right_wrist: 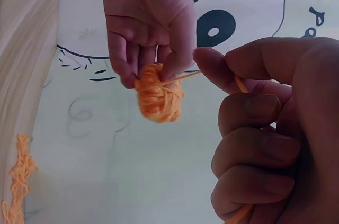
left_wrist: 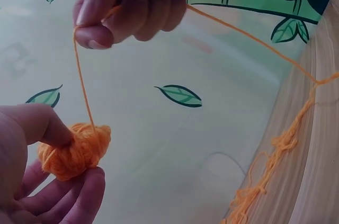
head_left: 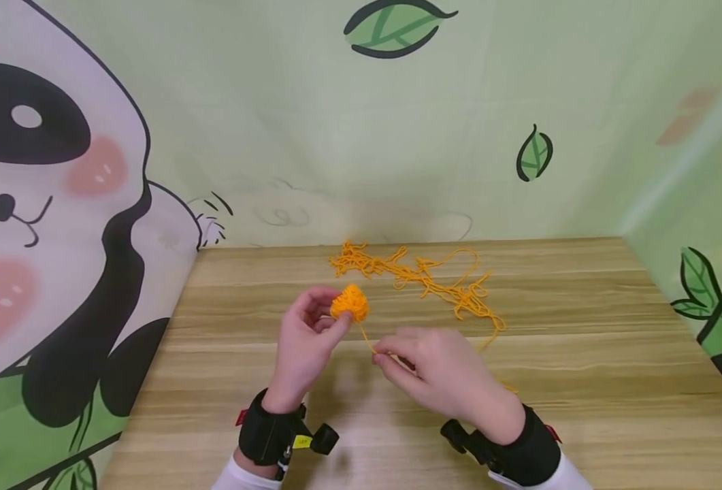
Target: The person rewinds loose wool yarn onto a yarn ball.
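Note:
A small ball of orange yarn [head_left: 350, 303] is held between the thumb and fingers of my left hand [head_left: 309, 335], above the wooden table. From the ball a single strand [left_wrist: 83, 83] runs taut to my right hand [head_left: 437, 371], which pinches it between thumb and index finger. In the right wrist view the other right fingers [right_wrist: 249, 150] curl in, and the yarn passes through the hand and comes out below. The left wrist view shows it leading on from the right hand toward the loose yarn on the table.
A tangled length of loose orange yarn [head_left: 422, 275] stretches along the back of the wooden table [head_left: 226, 354], with a tail reaching toward the right hand. Behind stands a pale green wall [head_left: 287, 136] printed with leaves and a panda [head_left: 48, 204] at left.

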### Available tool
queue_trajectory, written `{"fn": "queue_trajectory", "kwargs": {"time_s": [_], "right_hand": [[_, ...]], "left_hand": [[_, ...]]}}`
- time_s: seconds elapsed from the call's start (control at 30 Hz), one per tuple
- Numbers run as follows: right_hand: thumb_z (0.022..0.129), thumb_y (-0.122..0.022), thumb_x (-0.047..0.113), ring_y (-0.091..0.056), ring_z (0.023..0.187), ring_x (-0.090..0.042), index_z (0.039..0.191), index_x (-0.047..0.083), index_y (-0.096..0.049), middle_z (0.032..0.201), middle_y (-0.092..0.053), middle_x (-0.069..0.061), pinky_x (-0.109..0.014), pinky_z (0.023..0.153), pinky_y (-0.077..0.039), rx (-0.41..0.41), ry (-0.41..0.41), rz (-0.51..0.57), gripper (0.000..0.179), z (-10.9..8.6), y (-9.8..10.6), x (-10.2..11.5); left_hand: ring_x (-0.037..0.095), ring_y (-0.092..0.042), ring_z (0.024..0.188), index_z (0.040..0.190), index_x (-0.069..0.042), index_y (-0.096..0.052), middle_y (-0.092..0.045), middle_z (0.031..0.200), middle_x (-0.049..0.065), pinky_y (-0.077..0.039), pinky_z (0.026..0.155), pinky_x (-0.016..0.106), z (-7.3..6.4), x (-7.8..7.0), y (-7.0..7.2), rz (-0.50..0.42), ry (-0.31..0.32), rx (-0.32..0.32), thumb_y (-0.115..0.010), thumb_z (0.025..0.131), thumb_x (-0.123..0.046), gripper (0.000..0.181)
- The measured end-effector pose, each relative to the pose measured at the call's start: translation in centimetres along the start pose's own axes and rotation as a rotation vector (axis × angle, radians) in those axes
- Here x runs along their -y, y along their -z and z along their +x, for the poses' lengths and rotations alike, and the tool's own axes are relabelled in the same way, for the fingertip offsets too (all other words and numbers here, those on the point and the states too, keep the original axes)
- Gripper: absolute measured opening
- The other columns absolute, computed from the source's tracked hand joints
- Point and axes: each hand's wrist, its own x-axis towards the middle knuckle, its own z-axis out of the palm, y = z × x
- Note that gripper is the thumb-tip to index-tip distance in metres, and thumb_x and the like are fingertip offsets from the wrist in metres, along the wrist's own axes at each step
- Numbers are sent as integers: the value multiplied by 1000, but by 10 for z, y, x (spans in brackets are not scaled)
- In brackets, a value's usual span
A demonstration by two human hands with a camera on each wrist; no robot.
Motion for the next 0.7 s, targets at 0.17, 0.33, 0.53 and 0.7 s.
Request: {"fn": "queue_trajectory", "kwargs": {"time_s": [0.17, 0.33, 0.53, 0.7], "right_hand": [[95, -62, 21, -45, 57, 1, 96, 18, -73, 74, -59, 13, -18, 46, -40, -65, 26, -24, 12, 8, 10, 1], [94, -63, 21, -51, 59, -3, 97, 15, -73, 80, -67, 8, -22, 47, -45, -117, 17, -59, 12, 17, 16, -4], [95, -64, 22, -48, 58, -3, 99, 15, -74, 81, -67, 8, -22, 46, -44, -128, -14, -68, 13, 26, 18, -11], [96, -63, 25, -47, 58, -4, 98, 16, -73, 78, -63, 10, -23, 47, -43, -121, -34, -67, 14, 31, 16, -14]], "left_hand": [[23, -59, 85, 110, -5, -63, -65, 103, 9, -55, 73, 22, -5, -8, 1, 76, 8, 59, -75, 83, 0, 30], [26, -60, 82, 108, 0, -62, -66, 98, 12, -57, 71, 28, -12, -32, -1, 117, -25, 142, -71, 81, 7, 29], [25, -61, 80, 105, 2, -62, -66, 94, 13, -57, 69, 29, -18, -49, -2, 132, -45, 222, -70, 79, 11, 28], [24, -61, 80, 104, -1, -62, -66, 92, 11, -57, 69, 30, -21, -50, 1, 120, -57, 273, -71, 79, 10, 29]]}}
